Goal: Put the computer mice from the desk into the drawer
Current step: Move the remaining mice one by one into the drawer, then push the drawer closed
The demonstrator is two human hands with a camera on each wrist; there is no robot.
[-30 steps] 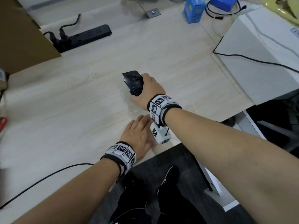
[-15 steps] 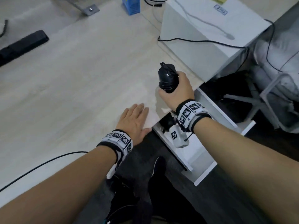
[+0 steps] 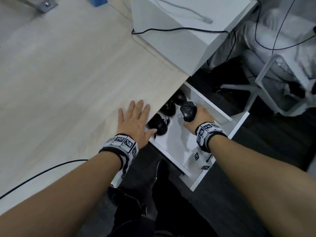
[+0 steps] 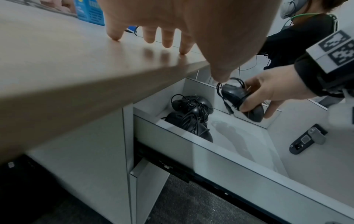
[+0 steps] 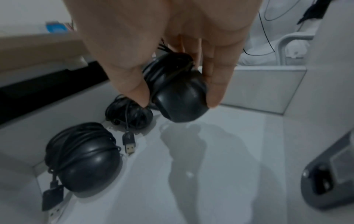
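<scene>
The right hand [image 3: 199,117] pinches a black mouse [image 5: 180,97], cord wound round it, between thumb and fingers [image 5: 216,84], holding it above the white floor of the open drawer [image 3: 239,124], not yet set down. Below and to the thumb side of those fingers, at least two more cord-wrapped mice [image 5: 82,157] already lie in the drawer, so the task looks well along. The left hand [image 3: 135,122] rests flat, fingers spread, on the desk [image 3: 68,74] edge; the desk surface in view shows no further mice, though not all of it is visible.
</scene>
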